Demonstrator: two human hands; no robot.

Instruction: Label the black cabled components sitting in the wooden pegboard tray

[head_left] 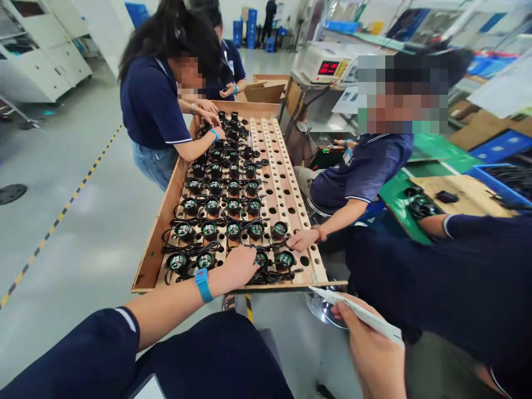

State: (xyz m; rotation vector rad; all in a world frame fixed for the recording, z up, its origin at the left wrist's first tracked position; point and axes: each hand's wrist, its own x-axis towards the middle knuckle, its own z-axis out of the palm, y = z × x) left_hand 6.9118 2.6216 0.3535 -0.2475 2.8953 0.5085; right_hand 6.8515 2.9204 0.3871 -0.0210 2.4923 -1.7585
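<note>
Left hand [238, 269] reached in from 7 o'clock, palm down over the near rim, blue wristband [203, 285] on; fingertips were at a round black unit [261, 259], 5 o'clock in the wooden tray [152, 257], nearest row. Fingers part hidden; could not tell if they gripped it. Right hand [376, 352] was at 4 o'clock, outside the tray, thumb and fingers clamped on a white tapered tool [361, 315], tip toward 10 o'clock by the near rim; contact unclear. Units were cup-shaped, green inside, with glossy black cables [193, 248] looped between rows. Pale strips [272, 160] with round holes ran along the 2 o'clock side. Co-worker's hand [302, 240] crowded the 4 o'clock edge; smooth grey floor [95, 260] stretched out at 9 o'clock.
</note>
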